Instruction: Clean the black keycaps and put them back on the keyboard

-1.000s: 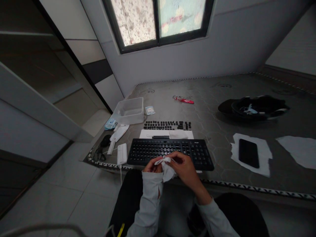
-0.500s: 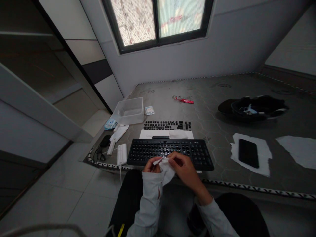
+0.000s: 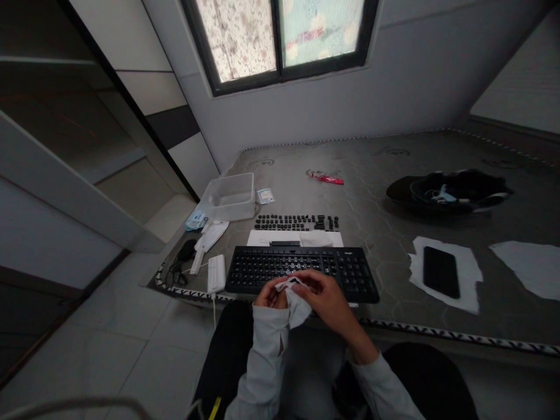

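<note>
Just over the front edge of the black keyboard (image 3: 350,274), both hands are closed on a crumpled white wipe (image 3: 299,308). My left hand (image 3: 271,295) grips its left side, fingers curled. My right hand (image 3: 326,297) pinches the top of the cloth with thumb and fingers, and the rest hangs down between the wrists. A small black piece (image 3: 295,280), likely a keycap, peeks out of the fold between the fingertips. Part of the keyboard shows bare switch places where keys are off. Behind it, loose black keycaps (image 3: 284,221) lie in rows on the table.
A white sheet (image 3: 258,237) bears a dark thin tool (image 3: 284,243). To the left are a clear plastic box (image 3: 231,204), a white power strip (image 3: 216,274) and a mouse (image 3: 187,249). On the right lie a phone (image 3: 441,272) on tissue and a black cap (image 3: 402,195).
My fingers have shifted on the wipe, and a small black piece now shows in its fold. My left fingers are curled closer around the cloth. The table things have not moved.
</note>
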### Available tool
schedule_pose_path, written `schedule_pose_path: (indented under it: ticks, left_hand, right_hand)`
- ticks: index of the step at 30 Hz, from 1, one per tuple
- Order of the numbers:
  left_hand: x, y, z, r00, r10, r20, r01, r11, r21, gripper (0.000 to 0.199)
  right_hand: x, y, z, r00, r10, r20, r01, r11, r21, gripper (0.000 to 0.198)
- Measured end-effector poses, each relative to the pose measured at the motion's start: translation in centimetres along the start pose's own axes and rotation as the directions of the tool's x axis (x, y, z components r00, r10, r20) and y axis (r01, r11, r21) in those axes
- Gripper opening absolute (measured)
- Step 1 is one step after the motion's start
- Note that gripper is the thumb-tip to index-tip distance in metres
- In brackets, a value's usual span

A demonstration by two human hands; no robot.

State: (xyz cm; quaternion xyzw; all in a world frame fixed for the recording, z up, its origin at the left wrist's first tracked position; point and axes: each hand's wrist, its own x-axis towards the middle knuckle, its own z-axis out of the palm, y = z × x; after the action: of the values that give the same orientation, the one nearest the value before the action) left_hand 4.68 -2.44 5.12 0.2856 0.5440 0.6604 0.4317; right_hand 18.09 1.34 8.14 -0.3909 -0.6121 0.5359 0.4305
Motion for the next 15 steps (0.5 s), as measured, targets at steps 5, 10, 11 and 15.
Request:
schedule_pose_path:
  ticks: [5,10,11,15]
  left_hand:
    - [-0.24,0.65,0.10,0.998,0.024,0.056,-0.024,1.000,-0.003,0.031]
    - [-0.31,0.58,0.07,0.995,0.063,0.071,-0.065,0.998,0.022,0.035]
    - [-0.33,0.52,0.16,0.996,0.064,0.063,-0.066,0.997,0.028,0.037]
    - [-0.42,0.35,0.70,0.999,0.021,0.033,-0.022,0.999,0.023,0.039]
  right_hand:
    - [0.05,-0.13,-0.02,1.000,-0.018,-0.007,0.018,0.999,-0.029,0.024]
    - [0.10,0.02,-0.09,0.999,0.026,-0.032,-0.026,1.000,-0.003,0.027]
    - [0.10,0.05,-0.11,0.999,0.033,-0.033,-0.033,0.999,-0.004,0.028]
    - [-0.01,0.15,-0.16,0.995,0.017,-0.098,-0.019,1.000,-0.019,0.029]
